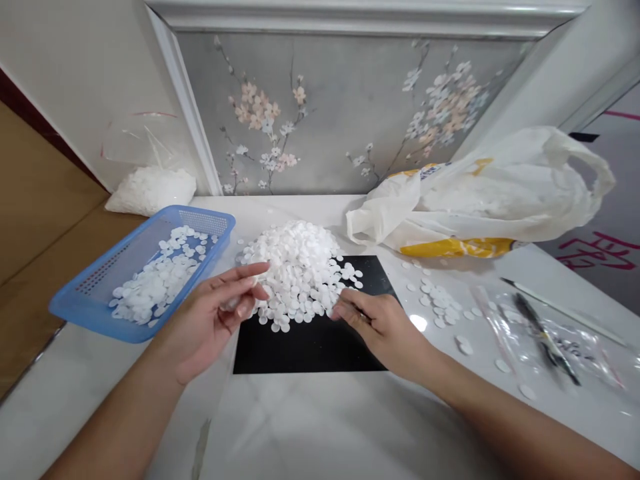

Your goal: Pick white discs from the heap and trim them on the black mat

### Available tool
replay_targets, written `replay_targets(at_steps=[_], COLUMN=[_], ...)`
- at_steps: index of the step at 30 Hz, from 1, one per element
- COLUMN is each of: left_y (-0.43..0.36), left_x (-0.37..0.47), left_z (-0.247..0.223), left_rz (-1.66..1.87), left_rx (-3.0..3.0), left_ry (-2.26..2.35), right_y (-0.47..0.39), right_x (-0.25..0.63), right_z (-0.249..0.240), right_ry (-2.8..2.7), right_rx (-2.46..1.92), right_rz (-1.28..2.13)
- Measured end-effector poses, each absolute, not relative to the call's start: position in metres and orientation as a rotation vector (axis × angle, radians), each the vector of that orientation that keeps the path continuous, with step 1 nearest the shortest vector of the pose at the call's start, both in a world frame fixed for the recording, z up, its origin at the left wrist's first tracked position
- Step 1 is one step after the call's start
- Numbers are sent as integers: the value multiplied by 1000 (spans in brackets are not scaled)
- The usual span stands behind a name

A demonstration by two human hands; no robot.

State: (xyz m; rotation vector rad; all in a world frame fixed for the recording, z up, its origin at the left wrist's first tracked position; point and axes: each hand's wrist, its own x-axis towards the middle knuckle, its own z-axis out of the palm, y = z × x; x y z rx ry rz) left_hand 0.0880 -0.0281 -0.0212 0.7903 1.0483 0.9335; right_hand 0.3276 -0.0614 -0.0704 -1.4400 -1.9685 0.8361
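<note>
A heap of small round white discs (295, 267) covers the far part of a flat black board (310, 350). My left hand (213, 313) is at the heap's left edge, thumb and fingers curled together and the index finger reaching forward. Something whitish shows between its fingers, too small to make out. At the heap's right front edge my right hand (383, 327) is closed, its thumb and index finger pinched at the discs. What lies in that pinch is hidden.
Left stands a blue plastic basket (200, 270) with more discs; behind it, a filled clear bag (153, 190). A white carrier bag (480, 193) lies back right. Loose discs (440, 303), a clear plastic bag (595, 340), a black pen (545, 337) and a thin white stick (570, 313) lie right.
</note>
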Motion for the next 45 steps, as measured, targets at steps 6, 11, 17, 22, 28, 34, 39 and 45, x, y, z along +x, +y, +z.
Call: replay_targets(at_steps=[6, 11, 17, 22, 28, 34, 39, 45], left_y=[-23, -30, -44, -44, -40, -40, -39, -38], left_x=[91, 99, 111, 119, 126, 125, 119, 120], left_z=[-34, -48, -63, -75, -77, -66, -59, -61], left_rz=[906, 709, 604, 498, 370, 446, 517, 559], left_rx=[933, 1676, 2080, 2357, 2484, 2153, 1524, 1261], left_ry=[1086, 1363, 1412, 1456, 1493, 1467, 1245, 1129], right_y=[-59, -51, -49, -48, -46, -42, -41, -46], right_x=[313, 305, 305, 310, 318, 322, 328, 323], right_z=[-77, -92, -92, -82, -83, -86, -87, -87], right_ry=[-2050, -2260, -2258, -1802, -1409, -1146, -1343, -1863], right_rx=[-1564, -1552, -1550, -1568, -1417, -1253, -1340, -1599], right_rz=[801, 576, 539, 1025, 1466, 1628, 1428, 915])
